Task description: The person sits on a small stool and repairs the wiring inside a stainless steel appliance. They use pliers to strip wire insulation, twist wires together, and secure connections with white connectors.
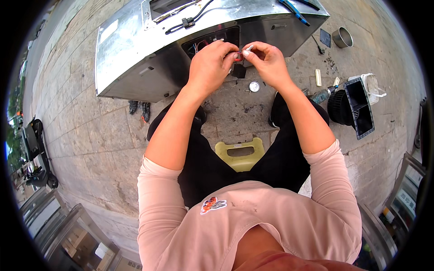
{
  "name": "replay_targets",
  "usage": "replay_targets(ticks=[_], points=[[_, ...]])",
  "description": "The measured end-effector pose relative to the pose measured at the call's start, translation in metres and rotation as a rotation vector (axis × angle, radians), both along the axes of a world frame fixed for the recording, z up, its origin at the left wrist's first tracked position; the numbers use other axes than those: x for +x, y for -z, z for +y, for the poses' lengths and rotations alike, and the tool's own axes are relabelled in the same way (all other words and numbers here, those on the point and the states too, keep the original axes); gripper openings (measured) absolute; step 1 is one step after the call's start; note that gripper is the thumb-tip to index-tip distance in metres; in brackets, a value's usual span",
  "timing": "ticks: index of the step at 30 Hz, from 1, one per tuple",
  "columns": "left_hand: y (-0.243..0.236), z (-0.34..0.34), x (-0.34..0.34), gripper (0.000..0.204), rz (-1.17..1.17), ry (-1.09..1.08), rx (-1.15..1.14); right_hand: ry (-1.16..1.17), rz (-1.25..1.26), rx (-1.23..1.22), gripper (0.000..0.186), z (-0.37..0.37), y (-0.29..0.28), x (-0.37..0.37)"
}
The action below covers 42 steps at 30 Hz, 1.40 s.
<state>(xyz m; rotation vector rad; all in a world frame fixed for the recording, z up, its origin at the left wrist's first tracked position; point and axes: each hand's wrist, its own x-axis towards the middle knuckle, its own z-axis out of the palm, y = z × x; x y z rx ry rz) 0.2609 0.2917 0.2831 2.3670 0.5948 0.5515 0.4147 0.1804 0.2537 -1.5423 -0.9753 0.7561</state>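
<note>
My left hand point(213, 61) is closed in a pinch on a thin red wire in front of a stainless steel cabinet point(149, 77). Facing it, my right hand point(267, 63) pinches a small whitish piece point(249, 48), perhaps a connector; its exact kind is too small to tell. The fingertips of both hands nearly meet at the wire. Behind the left hand, a rectangular opening point(186, 47) in the cabinet's side shows several coloured wires, partly hidden by my fingers. Below the hands, a small round white-faced gauge point(254, 86) lies on the paving near a dark flat piece point(238, 71).
Blue-handled pliers point(296, 13) and a black cable point(190, 21) rest on the cabinet top. To the right are a metal cup point(342, 37), a black divided tray point(361, 108) and a white bucket point(373, 88). A yellow-green stool point(239, 163) sits between my legs. Dark gloves point(139, 108) lie left.
</note>
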Motion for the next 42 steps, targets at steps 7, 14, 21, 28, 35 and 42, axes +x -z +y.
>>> replay_targets(ticks=[7, 14, 21, 28, 35, 42], points=[[0.009, -0.002, 0.004, 0.013, -0.073, -0.094, -0.895, -0.007, -0.272, 0.029, 0.017, -0.004, -0.01, -0.003], [0.0, 0.0, 0.005, 0.013, -0.218, -0.149, -1.21, -0.046, -0.629, 0.212, 0.021, -0.009, -0.021, -0.028], [-0.004, 0.004, 0.004, 0.019, -0.23, -0.014, -1.026, -0.004, -0.379, 0.262, 0.024, -0.008, -0.017, -0.016], [-0.002, 0.0, 0.0, 0.018, -0.114, -0.01, -0.718, -0.023, -0.288, 0.154, 0.019, -0.003, -0.02, -0.005], [0.002, 0.001, -0.001, 0.018, -0.185, 0.045, -0.645, -0.053, -0.241, 0.179, 0.011, -0.001, -0.019, -0.002], [0.007, 0.005, 0.002, 0.013, -0.195, 0.073, -0.799, 0.021, -0.33, 0.173, 0.008, -0.003, -0.016, -0.009]])
